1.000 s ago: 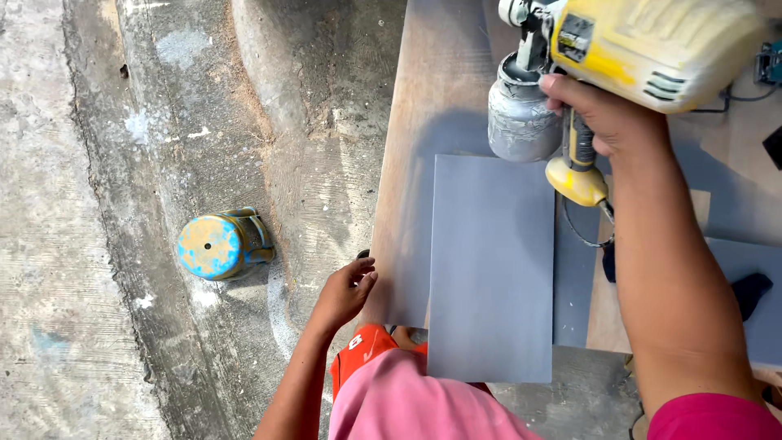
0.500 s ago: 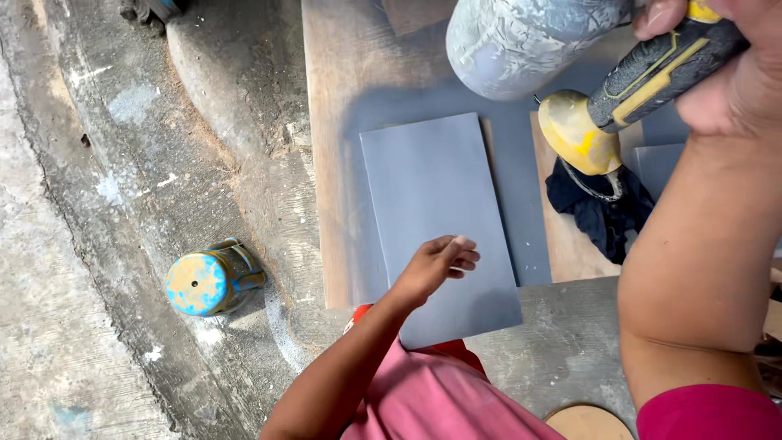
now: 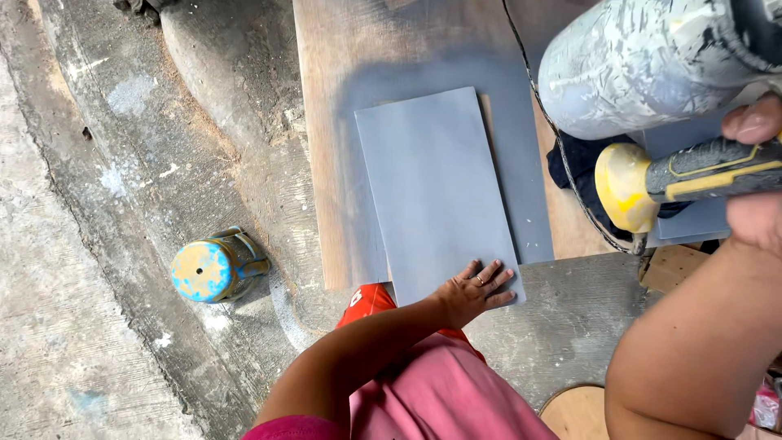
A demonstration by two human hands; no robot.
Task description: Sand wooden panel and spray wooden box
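The grey panel on the table's near edge looks evenly coated, left hand spread flat on it, right hand gripping the sprayer.

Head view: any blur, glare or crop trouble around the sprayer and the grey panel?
Head view: even daylight, no glare on the grey panel; left hand on its near corner is sharp; the paint sprayer in the right hand sits close to the lens, large, slightly soft and cropped by the top and right edges.
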